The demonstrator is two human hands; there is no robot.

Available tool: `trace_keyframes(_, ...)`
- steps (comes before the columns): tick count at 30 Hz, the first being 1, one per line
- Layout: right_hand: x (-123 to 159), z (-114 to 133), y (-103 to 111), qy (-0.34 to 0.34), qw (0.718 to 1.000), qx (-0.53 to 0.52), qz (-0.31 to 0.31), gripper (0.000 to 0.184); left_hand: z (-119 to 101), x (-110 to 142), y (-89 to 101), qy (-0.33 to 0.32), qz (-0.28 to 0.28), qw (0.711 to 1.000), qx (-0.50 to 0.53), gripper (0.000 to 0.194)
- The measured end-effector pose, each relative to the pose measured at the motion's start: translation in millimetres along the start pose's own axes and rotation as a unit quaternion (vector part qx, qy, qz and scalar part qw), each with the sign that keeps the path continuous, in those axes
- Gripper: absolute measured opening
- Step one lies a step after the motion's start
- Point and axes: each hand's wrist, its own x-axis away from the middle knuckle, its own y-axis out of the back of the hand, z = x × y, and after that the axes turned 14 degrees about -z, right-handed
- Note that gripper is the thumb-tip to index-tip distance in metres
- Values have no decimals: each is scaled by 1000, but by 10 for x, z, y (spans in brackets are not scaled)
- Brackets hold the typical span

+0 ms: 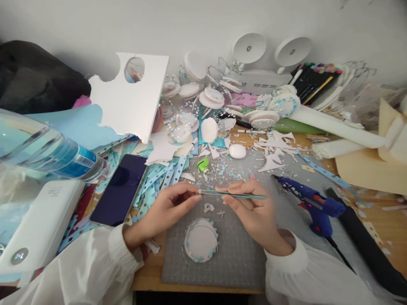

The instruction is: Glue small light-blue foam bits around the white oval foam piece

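My right hand (249,207) grips a pair of thin teal tweezers (238,195), which point left. Their tips meet the fingertips of my left hand (173,207), where thumb and index finger pinch a tiny pale-blue paper piece (200,191); its exact shape is too small to make out. Below the hands, a white disc (201,240) with small blue and white pieces around its rim lies on the grey cutting mat (241,262). Between hands and disc are two white scraps (208,207). A green punch-like tool (202,164) sits beyond my left hand.
A blue glue gun (311,203) lies at right, beside a long black object (365,241). To the left are a phone (119,190), a white power bank (41,226) and a water bottle (54,148). Decorated discs, foam offcuts (276,148) and punched paper strips crowd the back.
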Motion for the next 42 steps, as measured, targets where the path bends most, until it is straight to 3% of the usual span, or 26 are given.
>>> trace_keyframes(7, -16, 29, -8, -20, 1000, 4, 13, 12, -11, -6, 24, -15, 18, 999, -32, 20)
trace_keyframes(13, -59, -42, 7, -73, 995, -57, -41, 13, -27, -7, 21, -9, 25, 999, -38, 20)
trace_keyframes(19, -219, -88, 111, -172, 966, -141, -131, 25, -19, -24, 17, -9, 9, 999, -32, 21)
trace_keyframes(27, -340, -81, 238, -248, 943, -176, -133, 28, -67, -29, 19, 16, -10, 1000, -14, 20)
trace_keyframes(33, -244, -11, 107, -228, 962, -124, -83, 29, -50, -29, 10, 38, -18, 999, -8, 37)
trace_keyframes(37, -193, 1, 57, -211, 969, -111, -59, 25, -3, -15, -15, 21, -59, 997, 38, 18)
trace_keyframes(38, -184, -1, 51, -204, 971, -111, -57, 24, 3, -13, -20, 15, -65, 996, 55, 27)
trace_keyframes(40, -165, -13, 45, -186, 975, -112, -56, 23, 5, -13, -26, 11, -56, 996, 69, 35)
trace_keyframes(42, -144, -30, 45, -167, 979, -108, -49, 21, -5, -14, -23, 9, -37, 997, 62, 21)
